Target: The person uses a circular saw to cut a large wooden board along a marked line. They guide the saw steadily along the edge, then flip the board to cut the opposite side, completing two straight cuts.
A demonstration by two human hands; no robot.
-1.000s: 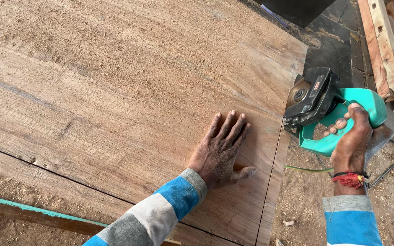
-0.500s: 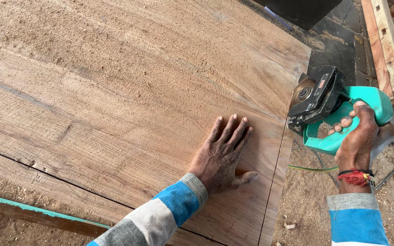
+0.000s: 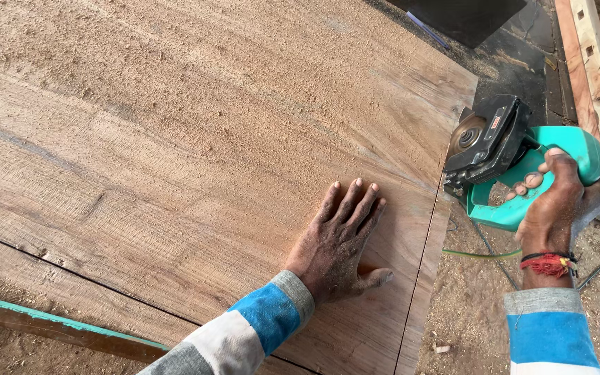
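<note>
Left hand (image 3: pixel 342 243): flat, fingers spread, palm down on wood slab (image 3: pixel 175 153) near its right edge. Right hand (image 3: pixel 553 205): clenched round teal handle of circular saw (image 3: pixel 505 163), held off the slab's right edge, just right of left hand and slightly farther. Saw long axis left-right, black blade guard toward slab. Thin cut line (image 3: pixel 421 267) running near-far between hands. Slab broad, brown, sawdust-coated.

Two hands: left (image 3: pixel 338 243), right (image 3: pixel 548 208). One saw (image 3: pixel 515 156). One wood slab (image 3: pixel 175 139). One red wristband (image 3: pixel 548 264). One teal-edged strip (image 3: pixel 57 326) at slab's lower-left edge. Timber stack (image 3: pixel 595 62), top right corner.
</note>
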